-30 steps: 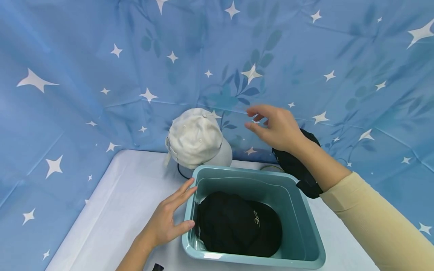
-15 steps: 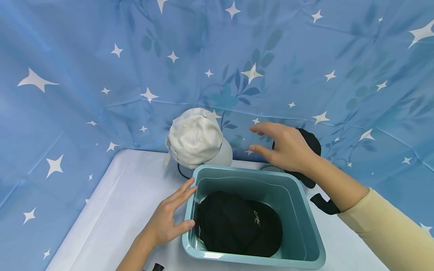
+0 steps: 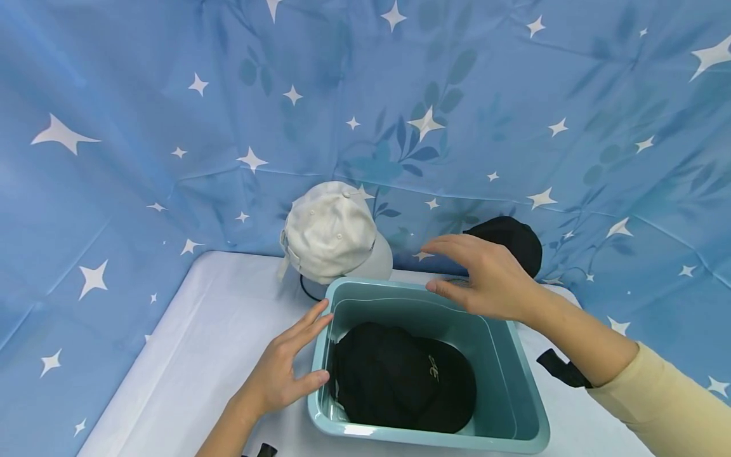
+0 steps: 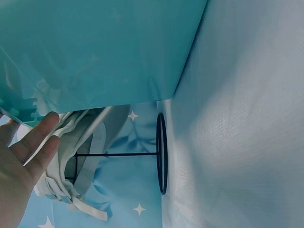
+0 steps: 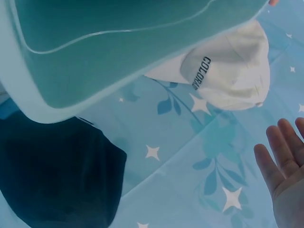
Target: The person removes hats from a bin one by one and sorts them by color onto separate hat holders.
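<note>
A blue-green plastic bin (image 3: 428, 441) holds a black cap (image 3: 382, 377) with a small gold mark by its brim. My left hand (image 3: 282, 365) has its fingers spread at the bin's left rim; fingertips touch or nearly touch it. Above the bin's back right corner, my right hand (image 3: 493, 276) hovers with fingers extended, thumb apart, holding nothing. Behind it a second black cap (image 3: 514, 238) is partly hidden by that hand. A white cap (image 3: 331, 231) with dark lettering, seen in the right wrist view, sits behind the bin on a black wire stand (image 4: 162, 154).
A white cloth covers the table (image 3: 228, 304). Behind it hangs a blue curtain (image 3: 171, 127) with white stars and leaves. A small black object (image 3: 266, 450) shows at the bottom edge. A black strap (image 3: 562, 368) is at my right wrist.
My right hand has come down and slightly right, from in front of the curtain to over the bin's back right corner. The left hand, bin and caps have stayed in place.
</note>
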Motion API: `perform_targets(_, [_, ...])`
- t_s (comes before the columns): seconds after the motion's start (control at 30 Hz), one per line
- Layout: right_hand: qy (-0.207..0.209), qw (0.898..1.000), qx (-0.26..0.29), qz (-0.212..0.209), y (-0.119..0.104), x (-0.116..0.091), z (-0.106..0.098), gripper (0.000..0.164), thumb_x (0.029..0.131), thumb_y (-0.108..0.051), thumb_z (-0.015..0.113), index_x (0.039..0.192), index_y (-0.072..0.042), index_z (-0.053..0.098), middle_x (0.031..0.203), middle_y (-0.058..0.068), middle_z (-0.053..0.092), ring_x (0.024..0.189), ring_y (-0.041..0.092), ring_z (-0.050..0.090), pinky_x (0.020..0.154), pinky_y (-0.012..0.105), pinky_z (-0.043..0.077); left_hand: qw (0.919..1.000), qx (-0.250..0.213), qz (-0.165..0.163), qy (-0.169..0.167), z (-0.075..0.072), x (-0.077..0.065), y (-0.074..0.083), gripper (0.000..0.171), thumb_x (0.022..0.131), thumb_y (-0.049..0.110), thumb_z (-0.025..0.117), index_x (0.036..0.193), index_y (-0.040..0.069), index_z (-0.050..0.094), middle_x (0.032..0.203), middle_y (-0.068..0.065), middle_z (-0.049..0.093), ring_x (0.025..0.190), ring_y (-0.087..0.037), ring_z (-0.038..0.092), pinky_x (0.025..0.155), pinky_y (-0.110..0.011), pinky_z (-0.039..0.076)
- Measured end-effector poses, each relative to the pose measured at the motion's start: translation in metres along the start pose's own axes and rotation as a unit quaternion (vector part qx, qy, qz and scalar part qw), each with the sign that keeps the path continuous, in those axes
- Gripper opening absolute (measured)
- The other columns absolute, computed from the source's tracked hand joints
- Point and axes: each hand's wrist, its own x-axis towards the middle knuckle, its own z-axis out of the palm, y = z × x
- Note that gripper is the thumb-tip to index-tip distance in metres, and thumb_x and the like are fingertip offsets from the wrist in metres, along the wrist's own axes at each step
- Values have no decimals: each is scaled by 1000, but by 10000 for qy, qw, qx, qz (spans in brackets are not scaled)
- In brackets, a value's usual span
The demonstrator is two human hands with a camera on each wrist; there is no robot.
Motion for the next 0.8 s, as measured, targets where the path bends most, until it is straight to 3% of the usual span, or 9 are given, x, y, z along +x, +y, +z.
perform_targets(0.27, [-70, 9997, 239, -30, 2, -21, 8, 65, 80, -31, 89, 138, -12, 67, 138, 5, 68, 123, 27, 66, 93, 54, 58, 9999, 105, 68, 14, -1, 0, -1, 78, 86, 24, 74, 159, 12, 47, 169, -9, 34, 150, -30, 43, 111, -54, 46])
perform_targets(0.47, [-146, 9988, 424, 206, 2, -38, 15, 67, 77, -34, 90, 136, -11, 67, 133, 5, 70, 118, 27, 68, 90, 56, 59, 9999, 66, 89, 1, 0, 1, -1, 79, 87, 25, 74, 159, 13, 46, 169, -10, 34, 150, -30, 42, 112, -52, 44])
perform_targets(0.8, [-516, 9937, 790, 602, 0, -61, 27, 72, 79, -37, 89, 142, -13, 64, 140, 5, 66, 125, 30, 64, 95, 63, 55, 9999, 0, 119, 51, 2, 0, -2, 78, 86, 24, 74, 158, 9, 48, 169, -11, 34, 150, -30, 42, 114, -49, 44])
